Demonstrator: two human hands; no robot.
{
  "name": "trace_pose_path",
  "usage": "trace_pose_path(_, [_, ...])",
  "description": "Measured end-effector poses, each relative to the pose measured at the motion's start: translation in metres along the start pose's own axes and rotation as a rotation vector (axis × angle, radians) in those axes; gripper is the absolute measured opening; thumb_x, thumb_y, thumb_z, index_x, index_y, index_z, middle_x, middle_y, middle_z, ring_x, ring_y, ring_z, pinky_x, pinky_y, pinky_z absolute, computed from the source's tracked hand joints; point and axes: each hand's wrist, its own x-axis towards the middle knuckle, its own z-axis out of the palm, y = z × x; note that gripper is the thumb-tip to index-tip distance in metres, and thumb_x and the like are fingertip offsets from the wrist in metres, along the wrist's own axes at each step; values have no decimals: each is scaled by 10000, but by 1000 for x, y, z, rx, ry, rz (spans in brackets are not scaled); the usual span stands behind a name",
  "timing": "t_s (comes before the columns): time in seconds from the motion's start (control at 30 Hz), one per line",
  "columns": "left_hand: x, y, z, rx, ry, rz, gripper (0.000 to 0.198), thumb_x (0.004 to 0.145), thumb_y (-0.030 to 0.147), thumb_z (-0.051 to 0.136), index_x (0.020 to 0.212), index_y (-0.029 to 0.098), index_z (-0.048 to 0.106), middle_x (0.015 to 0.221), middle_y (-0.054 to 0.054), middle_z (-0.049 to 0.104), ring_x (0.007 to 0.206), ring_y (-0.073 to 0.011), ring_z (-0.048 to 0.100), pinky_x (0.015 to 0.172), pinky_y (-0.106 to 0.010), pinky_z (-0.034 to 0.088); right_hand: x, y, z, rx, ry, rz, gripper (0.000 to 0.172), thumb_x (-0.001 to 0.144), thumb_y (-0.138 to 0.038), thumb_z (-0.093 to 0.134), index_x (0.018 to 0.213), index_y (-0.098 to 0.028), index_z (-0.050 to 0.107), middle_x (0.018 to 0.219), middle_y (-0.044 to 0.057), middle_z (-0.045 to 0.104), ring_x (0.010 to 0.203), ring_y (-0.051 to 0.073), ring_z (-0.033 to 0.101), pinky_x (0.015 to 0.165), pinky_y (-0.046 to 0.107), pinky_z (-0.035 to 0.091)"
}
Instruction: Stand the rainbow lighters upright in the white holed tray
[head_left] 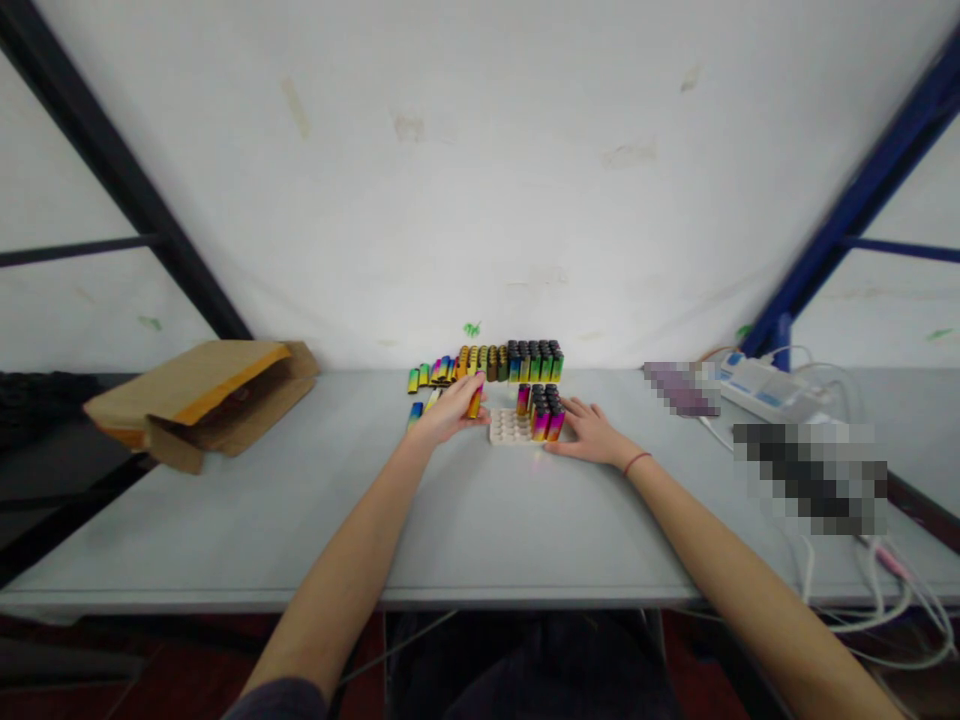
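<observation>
My left hand [448, 408] holds a small yellow and pink cylinder [475, 402] just left of a white tray [504, 430] with round hollows. Several pink and orange cylinders with black tops [547, 422] stand upright on the tray's right part. My right hand [592, 432] rests beside them on the table, fingers spread, touching or close to the tray's right side. Behind the tray are a block of black-topped green and blue cylinders [535, 364] and a group of yellow-topped ones [482, 360]. Loose coloured cylinders [424, 374] lie to the left.
An opened brown cardboard package [202, 395] lies on the left of the grey table [525, 540]. On the right are a white power strip [772, 390], cables and two pixelated objects. A white wall [480, 180] stands behind, with metal frame posts at both sides.
</observation>
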Motion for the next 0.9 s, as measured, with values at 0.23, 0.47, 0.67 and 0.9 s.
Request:
trace_pose_path(0.23, [-6, 2, 14, -152, -127, 13, 414, 851, 515, 713, 848, 238, 405, 633, 83, 551, 461, -89, 538, 491, -206, 462, 0, 0, -1, -8, -2, 3, 919, 856, -820, 498, 1534, -200, 461, 1624, 194, 372, 1500, 418, 300, 1194, 641, 218])
trace_pose_path(0.47, [-6, -2, 22, -246, -130, 34, 441, 891, 648, 578, 855, 212, 530, 523, 90, 419, 383, -74, 390, 440, -203, 372, 0, -1, -2, -2, -13, 9, 923, 857, -814, 506, 1534, -189, 458, 1623, 203, 370, 1513, 410, 276, 1196, 647, 210])
trace_pose_path(0.67, [-8, -6, 29, -296, -73, 65, 587, 854, 778, 506, 711, 210, 468, 468, 87, 377, 336, -60, 306, 369, -183, 252, -1, -2, -3, -2, -19, 11, 937, 864, -821, 483, 1533, -166, 459, 1638, 210, 336, 1517, 427, 261, 1190, 662, 217])
trace_pose_path(0.9, [-8, -9, 31, -319, 82, 76, 591, 905, 687, 414, 548, 229, 303, 393, 102, 166, 309, -52, 136, 339, -190, 99, -1, -1, -1, -2, -12, 14, 914, 858, -817, 502, 1518, -184, 487, 1633, 201, 351, 1509, 437, 275, 1192, 657, 217])
